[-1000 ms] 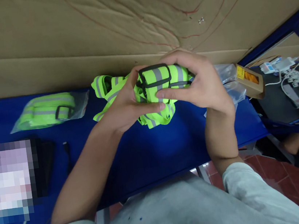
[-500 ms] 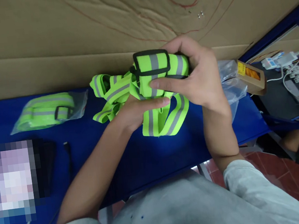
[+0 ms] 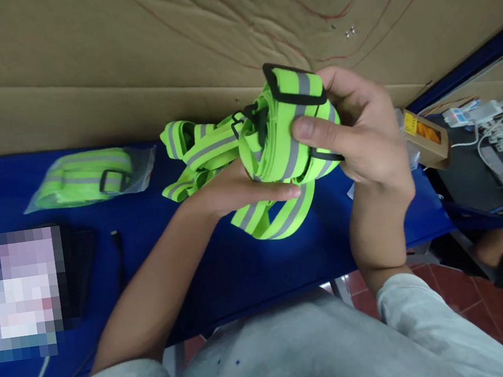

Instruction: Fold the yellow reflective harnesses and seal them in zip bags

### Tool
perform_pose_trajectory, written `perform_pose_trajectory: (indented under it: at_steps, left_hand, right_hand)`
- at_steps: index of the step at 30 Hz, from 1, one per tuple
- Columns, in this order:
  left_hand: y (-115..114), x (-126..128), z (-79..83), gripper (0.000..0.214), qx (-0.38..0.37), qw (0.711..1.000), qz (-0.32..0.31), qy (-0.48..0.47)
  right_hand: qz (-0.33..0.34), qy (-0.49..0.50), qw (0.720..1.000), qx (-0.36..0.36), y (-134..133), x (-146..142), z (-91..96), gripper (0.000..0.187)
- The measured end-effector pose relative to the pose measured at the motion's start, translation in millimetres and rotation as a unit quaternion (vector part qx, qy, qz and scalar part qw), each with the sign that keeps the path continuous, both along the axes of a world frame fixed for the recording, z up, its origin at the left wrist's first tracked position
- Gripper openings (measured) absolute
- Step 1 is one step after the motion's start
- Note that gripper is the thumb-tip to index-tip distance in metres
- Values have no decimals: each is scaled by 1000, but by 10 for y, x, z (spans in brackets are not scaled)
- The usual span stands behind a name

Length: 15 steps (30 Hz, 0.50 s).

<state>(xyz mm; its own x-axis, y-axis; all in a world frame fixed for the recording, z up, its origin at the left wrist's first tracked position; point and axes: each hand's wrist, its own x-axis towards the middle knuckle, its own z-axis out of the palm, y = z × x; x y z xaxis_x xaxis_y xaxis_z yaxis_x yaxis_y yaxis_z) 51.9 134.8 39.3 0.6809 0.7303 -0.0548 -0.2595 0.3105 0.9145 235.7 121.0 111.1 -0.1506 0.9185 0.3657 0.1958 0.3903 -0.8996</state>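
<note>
Bright green straps with a grey reflective stripe (image 3: 281, 147) are bunched in a folded roll between my hands, black buckles on them. My right hand (image 3: 364, 130) grips the roll from the right, thumb across its front and fingers behind. Under the roll is my left hand (image 3: 243, 193), thumb stretched along its lower side; its other fingers are hidden behind the strap. A loop of strap hangs below the thumb. More loose green strap (image 3: 203, 151) extends left of the roll, over the table's back edge.
On the blue table (image 3: 245, 282) lies a clear bag of folded green strap (image 3: 88, 179), left. Nearer are a blurred-out device and a black cable plug (image 3: 117, 249). A cardboard wall (image 3: 77, 63) rises behind. Right: a small brown box (image 3: 428, 140), blue frame, another person's arm (image 3: 502, 245).
The strap roll has tilted and moved slightly right and towards me, showing more of its layered side. My right hand has shifted right with it. The whole view has also shifted a little.
</note>
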Motion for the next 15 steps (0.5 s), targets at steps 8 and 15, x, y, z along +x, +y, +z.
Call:
perform_pose_trajectory:
  at_steps: [8, 15]
  left_hand:
    - [87, -144, 153, 52, -7, 997, 41, 67]
    - [12, 59, -82, 52, -8, 993, 116, 11]
  right_hand:
    - [24, -21, 999, -6, -57, 32, 68, 28]
    - [37, 41, 998, -33, -18, -35, 13, 20]
